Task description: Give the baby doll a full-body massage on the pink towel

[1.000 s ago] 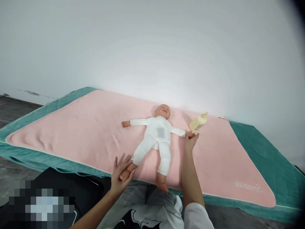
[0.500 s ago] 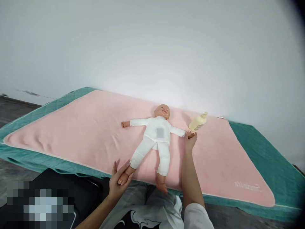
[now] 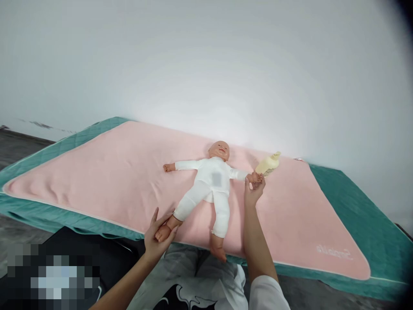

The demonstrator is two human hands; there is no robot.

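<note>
A baby doll (image 3: 213,178) in a white top and white trousers lies on its back on a pink mat (image 3: 106,172), its feet towards me. My left hand (image 3: 158,237) cradles the doll's bare foot on the left, with fingers along the ankle and the thumb side around it. Over on the right, my right hand (image 3: 254,194) grips the doll's small hand between thumb and fingers. Just beyond those fingers lies a pale yellow pump bottle (image 3: 268,164), its lower end partly hidden by the hands. The doll's other foot rests near the mat's front edge.
Beneath the mat is a green padded cover (image 3: 348,193), showing at both sides and along the front. A white wall (image 3: 206,64) rises right behind it. At the lower left stands a black object (image 3: 119,254), partly pixelated.
My right hand has shifted slightly left and turned, so the doll's hand shows above my fingers. My left hand has moved a little left with the doll's foot.
</note>
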